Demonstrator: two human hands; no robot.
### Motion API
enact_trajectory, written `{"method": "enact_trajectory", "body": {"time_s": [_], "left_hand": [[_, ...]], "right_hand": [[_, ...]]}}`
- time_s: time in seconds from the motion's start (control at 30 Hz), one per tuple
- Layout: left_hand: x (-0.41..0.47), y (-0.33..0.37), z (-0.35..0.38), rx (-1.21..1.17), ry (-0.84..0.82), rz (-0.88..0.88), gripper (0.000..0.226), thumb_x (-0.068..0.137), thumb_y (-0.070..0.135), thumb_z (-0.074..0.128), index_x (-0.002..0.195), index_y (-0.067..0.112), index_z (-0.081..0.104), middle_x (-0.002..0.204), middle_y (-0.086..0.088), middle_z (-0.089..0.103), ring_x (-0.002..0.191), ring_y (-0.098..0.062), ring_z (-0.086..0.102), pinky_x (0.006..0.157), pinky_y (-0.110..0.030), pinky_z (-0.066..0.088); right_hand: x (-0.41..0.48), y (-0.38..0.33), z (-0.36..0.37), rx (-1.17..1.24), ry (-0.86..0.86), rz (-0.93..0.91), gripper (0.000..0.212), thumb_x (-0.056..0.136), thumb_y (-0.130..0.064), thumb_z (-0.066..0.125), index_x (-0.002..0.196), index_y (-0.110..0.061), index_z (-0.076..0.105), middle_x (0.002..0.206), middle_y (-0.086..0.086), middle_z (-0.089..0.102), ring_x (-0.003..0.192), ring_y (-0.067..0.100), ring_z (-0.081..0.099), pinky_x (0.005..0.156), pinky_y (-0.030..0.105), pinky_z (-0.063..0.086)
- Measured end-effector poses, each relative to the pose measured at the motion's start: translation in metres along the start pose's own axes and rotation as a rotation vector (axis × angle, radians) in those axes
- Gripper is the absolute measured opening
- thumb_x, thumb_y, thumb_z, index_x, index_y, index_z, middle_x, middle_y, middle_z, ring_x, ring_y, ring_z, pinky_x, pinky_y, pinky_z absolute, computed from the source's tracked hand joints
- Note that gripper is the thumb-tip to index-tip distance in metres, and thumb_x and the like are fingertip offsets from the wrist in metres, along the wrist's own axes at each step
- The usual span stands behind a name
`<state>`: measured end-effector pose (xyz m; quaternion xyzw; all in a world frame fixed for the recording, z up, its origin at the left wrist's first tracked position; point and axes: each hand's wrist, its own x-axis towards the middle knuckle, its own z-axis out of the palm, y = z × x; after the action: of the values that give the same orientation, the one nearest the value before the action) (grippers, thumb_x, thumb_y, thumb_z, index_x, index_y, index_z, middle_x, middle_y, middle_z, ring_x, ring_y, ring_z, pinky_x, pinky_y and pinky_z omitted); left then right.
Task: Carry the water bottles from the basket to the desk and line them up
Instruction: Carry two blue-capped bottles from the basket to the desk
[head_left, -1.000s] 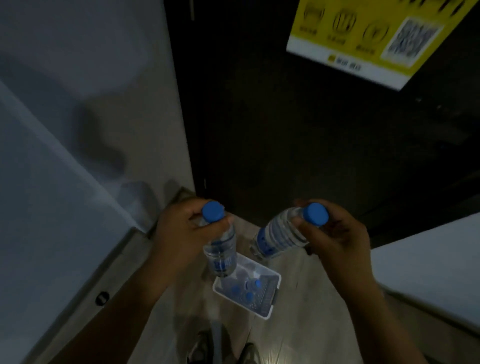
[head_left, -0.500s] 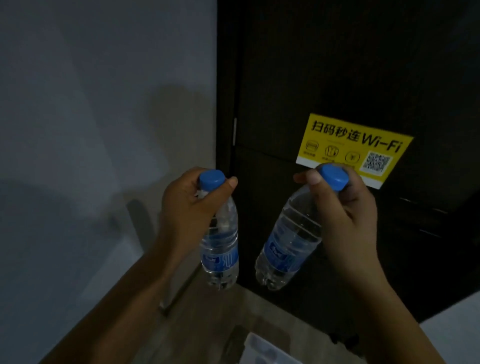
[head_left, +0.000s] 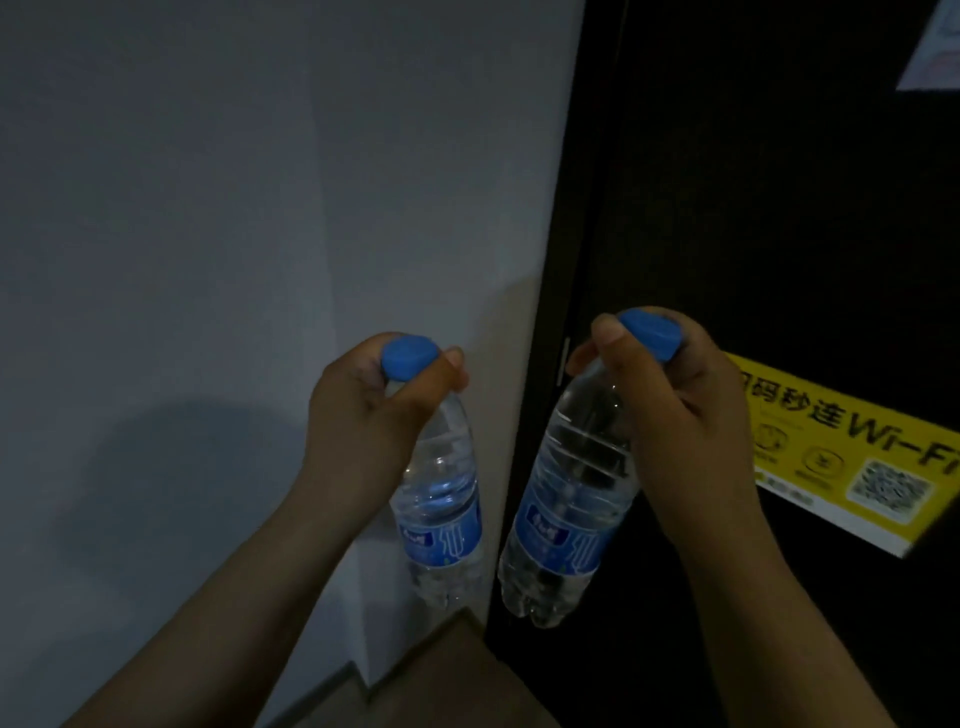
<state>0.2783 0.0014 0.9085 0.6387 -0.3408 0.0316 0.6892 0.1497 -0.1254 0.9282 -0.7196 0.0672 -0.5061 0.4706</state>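
I hold two clear water bottles with blue caps and blue labels in the air in front of me. My left hand (head_left: 363, 415) grips the neck of the left bottle (head_left: 444, 514), which hangs almost upright. My right hand (head_left: 675, 415) grips the neck of the right bottle (head_left: 563, 514), which hangs tilted, its base toward the left. The two bottles hang close together without touching. Neither the basket nor the desk is in view.
A pale wall (head_left: 260, 208) fills the left half. A dark door or cabinet front (head_left: 753, 208) fills the right, with a yellow Wi-Fi sticker (head_left: 857, 457) behind my right hand. A strip of wooden floor (head_left: 457, 675) shows at the bottom.
The view has swung up and left. The white basket on the floor has dropped out of sight. Both hands keep the same grip on the bottles, now raised in front of the wall and door.
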Motion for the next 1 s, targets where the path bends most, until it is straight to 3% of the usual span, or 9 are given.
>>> {"method": "enact_trajectory", "body": {"time_s": [0.3, 0.4, 0.57, 0.73, 0.93, 1.0], "left_hand": [[-0.025, 0.022, -0.023, 0.153, 0.297, -0.021, 0.018, 0.086, 0.023, 0.061, 0.078, 0.008, 0.066, 0.071, 0.004, 0.069, 0.068, -0.004, 0.063, 0.068, -0.017, 0.053], [-0.039, 0.031, -0.043, 0.214, 0.399, -0.046, 0.018, 0.086, 0.023, 0.061, 0.080, 0.007, 0.067, 0.076, 0.000, 0.070, 0.071, -0.009, 0.065, 0.074, -0.025, 0.054], [-0.063, 0.049, -0.084, 0.306, 0.564, -0.078, 0.017, 0.086, 0.024, 0.062, 0.075, 0.013, 0.066, 0.075, -0.002, 0.071, 0.070, -0.014, 0.064, 0.072, -0.033, 0.053], [-0.100, 0.072, -0.135, 0.376, 0.751, -0.069, 0.016, 0.085, 0.026, 0.064, 0.073, 0.015, 0.067, 0.076, -0.004, 0.072, 0.069, -0.015, 0.066, 0.070, -0.032, 0.053], [-0.166, 0.109, -0.205, 0.507, 0.926, -0.065, 0.013, 0.085, 0.029, 0.062, 0.078, 0.019, 0.065, 0.080, -0.002, 0.072, 0.078, -0.017, 0.069, 0.078, -0.031, 0.056], [-0.192, 0.123, -0.228, 0.551, 0.979, -0.061, 0.012, 0.085, 0.030, 0.062, 0.079, 0.019, 0.065, 0.079, -0.001, 0.072, 0.079, -0.016, 0.069, 0.081, -0.032, 0.056]], "right_hand": [[0.018, 0.010, 0.025, 0.189, -0.277, 0.010, 0.034, 0.081, -0.045, 0.054, 0.084, -0.012, 0.062, 0.075, -0.010, 0.066, 0.070, 0.002, 0.063, 0.063, 0.008, 0.046], [0.017, 0.010, 0.047, 0.250, -0.346, -0.015, 0.022, 0.089, -0.030, 0.060, 0.079, -0.011, 0.062, 0.069, -0.006, 0.065, 0.067, 0.005, 0.062, 0.065, 0.014, 0.047], [0.003, -0.010, 0.091, 0.369, -0.465, -0.013, 0.022, 0.090, -0.029, 0.059, 0.078, -0.011, 0.064, 0.070, -0.009, 0.068, 0.066, -0.001, 0.063, 0.060, 0.005, 0.043], [-0.021, -0.041, 0.144, 0.563, -0.645, 0.005, 0.023, 0.092, -0.023, 0.059, 0.082, -0.002, 0.062, 0.071, -0.001, 0.069, 0.067, 0.004, 0.063, 0.064, 0.010, 0.046], [-0.071, -0.099, 0.209, 0.645, -0.848, -0.069, 0.026, 0.087, -0.031, 0.055, 0.073, -0.010, 0.063, 0.076, -0.002, 0.069, 0.074, 0.007, 0.061, 0.072, 0.020, 0.048], [-0.095, -0.121, 0.229, 0.677, -0.913, -0.089, 0.028, 0.086, -0.031, 0.055, 0.074, -0.008, 0.064, 0.075, -0.005, 0.068, 0.072, 0.005, 0.060, 0.070, 0.018, 0.047]]}}
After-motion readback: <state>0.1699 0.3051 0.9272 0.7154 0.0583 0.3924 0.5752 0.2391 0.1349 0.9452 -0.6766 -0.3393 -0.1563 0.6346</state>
